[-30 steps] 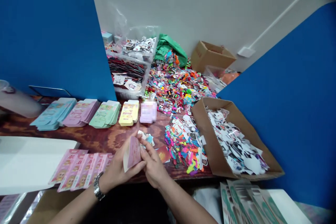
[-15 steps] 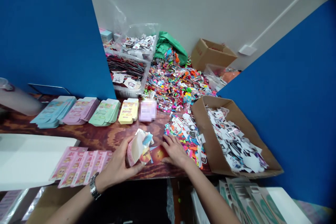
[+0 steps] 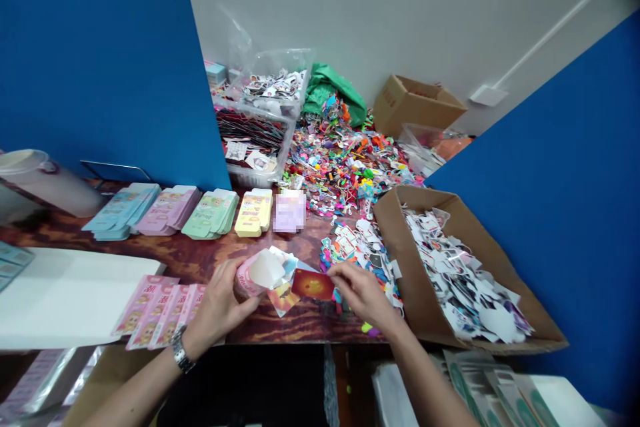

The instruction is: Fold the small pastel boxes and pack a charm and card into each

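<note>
My left hand is wrapped round a small pink paper box, tilted with its open end toward the right. White, blue and yellow printed pieces stick out of or lie at that opening; which of them are inside I cannot tell. Between finger and thumb, my right hand pinches the right end of a red-and-orange card, whose left end meets those pieces. A pile of small stickers and colourful trinkets lies just beyond my right hand.
Pink filled-looking boxes lie at the left on a white board. Stacks of flat coloured boxes line the table's back. A carton of cut-outs stands at right. Clear bins and a trinket heap are behind.
My right hand has lifted from the table with the red card in its pinch. The pink box has turned slightly in my left hand. The whole view has shifted a little.
</note>
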Demonstrator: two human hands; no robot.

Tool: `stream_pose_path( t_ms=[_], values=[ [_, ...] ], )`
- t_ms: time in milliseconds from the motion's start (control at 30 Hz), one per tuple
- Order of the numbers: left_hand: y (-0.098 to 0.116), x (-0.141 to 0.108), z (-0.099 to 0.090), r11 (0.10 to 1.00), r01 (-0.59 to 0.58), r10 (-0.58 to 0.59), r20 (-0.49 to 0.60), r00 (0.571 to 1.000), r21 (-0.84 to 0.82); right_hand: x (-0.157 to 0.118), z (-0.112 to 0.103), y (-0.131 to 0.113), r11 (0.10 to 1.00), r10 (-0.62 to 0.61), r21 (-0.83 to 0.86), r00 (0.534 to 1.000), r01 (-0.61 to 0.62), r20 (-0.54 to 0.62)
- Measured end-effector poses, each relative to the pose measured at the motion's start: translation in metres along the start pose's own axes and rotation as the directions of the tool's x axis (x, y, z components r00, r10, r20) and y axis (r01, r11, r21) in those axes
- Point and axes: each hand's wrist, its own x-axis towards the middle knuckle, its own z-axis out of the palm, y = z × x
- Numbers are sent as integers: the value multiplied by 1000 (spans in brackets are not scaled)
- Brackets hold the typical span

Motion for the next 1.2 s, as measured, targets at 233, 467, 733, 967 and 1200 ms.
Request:
stream_pose_path(
  t_ms=[233,467,733,967,1200],
  values=[
    [4,-4,11,975,-124,127,-4,992,184,16,3,-39,974,-194,-142,972,175,-134],
    [12,-11,34,972,-190,184,57,981,139,19,53,-43,962,-272,-28,961,270,-51],
    [8,-8,37,981,-154,147,66,987,115,26,16,75,778,470,-274,813,-566,-344],
    [7,-10,41,984,-148,139,91,986,96,24,21,110,720,533,-301,776,-625,-337],
    [12,-7,47,984,-170,162,133,978,56,26,25,113,720,544,-304,779,-624,-311]
  ],
)
